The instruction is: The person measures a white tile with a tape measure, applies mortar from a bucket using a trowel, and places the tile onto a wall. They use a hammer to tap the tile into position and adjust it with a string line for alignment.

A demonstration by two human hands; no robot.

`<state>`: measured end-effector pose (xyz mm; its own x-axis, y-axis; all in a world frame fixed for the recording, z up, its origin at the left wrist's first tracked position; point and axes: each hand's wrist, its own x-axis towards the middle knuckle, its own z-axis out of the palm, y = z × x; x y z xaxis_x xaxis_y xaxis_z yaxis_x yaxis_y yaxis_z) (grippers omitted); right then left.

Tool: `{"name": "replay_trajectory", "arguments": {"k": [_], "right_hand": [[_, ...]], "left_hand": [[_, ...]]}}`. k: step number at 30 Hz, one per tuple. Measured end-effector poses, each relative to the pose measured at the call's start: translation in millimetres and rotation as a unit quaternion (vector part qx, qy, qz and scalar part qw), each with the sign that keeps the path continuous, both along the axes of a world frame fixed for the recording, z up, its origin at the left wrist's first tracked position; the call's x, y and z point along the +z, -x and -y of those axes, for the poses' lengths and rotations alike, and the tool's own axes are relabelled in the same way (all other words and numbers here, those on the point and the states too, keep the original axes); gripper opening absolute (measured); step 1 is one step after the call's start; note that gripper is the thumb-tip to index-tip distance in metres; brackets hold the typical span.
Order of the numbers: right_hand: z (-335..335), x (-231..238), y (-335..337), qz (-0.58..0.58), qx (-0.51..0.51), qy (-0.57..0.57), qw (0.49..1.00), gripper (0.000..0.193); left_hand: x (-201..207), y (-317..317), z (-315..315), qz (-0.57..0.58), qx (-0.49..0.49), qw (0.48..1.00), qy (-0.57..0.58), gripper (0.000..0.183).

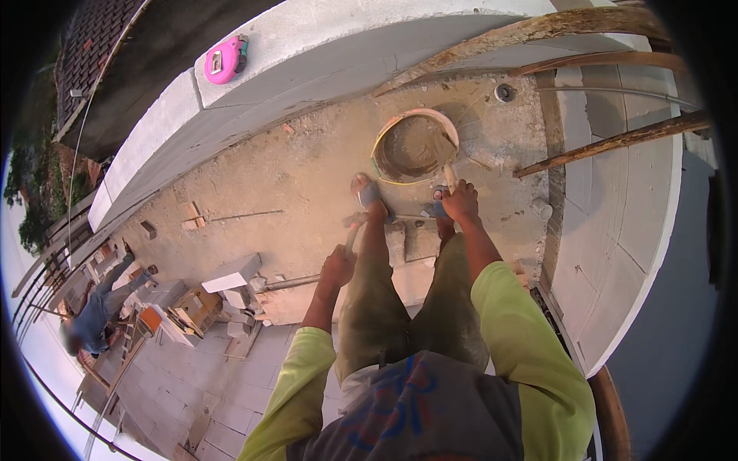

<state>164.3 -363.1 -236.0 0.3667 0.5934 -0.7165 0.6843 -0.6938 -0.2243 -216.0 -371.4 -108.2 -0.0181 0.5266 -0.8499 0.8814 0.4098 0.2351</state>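
**A:** Mortar pan (415, 146), round and rust-rimmed, sits on the dusty slab just ahead of the person's 2 sandalled feet, with grey-brown mix inside it.

**B:** And the hands?

**A:** The right hand (461, 201) is clenched round a pale wooden handle (450, 178) whose far end reaches to the pan's near rim, so the tool seems angled to work the mix. What sits at its tip I cannot tell. The left hand (338, 267) is closed on a second wooden handle (352, 234) that points up toward the left foot; its head is a blur, though it looks like a small hammer or trowel.

**B:** Why stand so close?

**A:** Bent over with feet at the pan's edge, both tools fall within easy reach of it, I'd judge.

**B:** What crowds the spot?

**A:** Rusty bars (538, 31) arc across the top and right, 1 ending near the pan. A grey block (231, 273) and a metal pipe (292, 282) lie to the left, beside the left hand. A pink tape measure (223, 61) rests on the curved concrete parapet (307, 46), well apart. Another person (96, 311) works far below at the left.
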Motion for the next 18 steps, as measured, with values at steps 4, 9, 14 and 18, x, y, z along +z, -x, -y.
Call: {"name": "replay_trajectory", "arguments": {"k": [4,9,14,18], "right_hand": [[9.7,24.6,97.3,-0.264,-0.075,0.034,0.961,0.071],[54.9,3.3,117.8,-0.408,-0.376,0.098,0.826,0.027],[112.0,-26.9,-38.2,-0.310,-0.305,0.093,0.896,0.014],[131.4,-110.9,-114.2,-0.150,-0.234,0.143,0.950,0.015]], "left_hand": [[-42.6,-54.9,-14.5,0.115,0.013,0.993,0.011,0.053],[-36.6,-95.0,50.3,0.343,0.034,0.935,0.079,0.071],[-33.4,-48.4,45.2,0.193,0.100,0.961,0.170,0.052],[-134.0,1.2,77.5,-0.002,0.059,0.998,-0.023,0.054]]}}
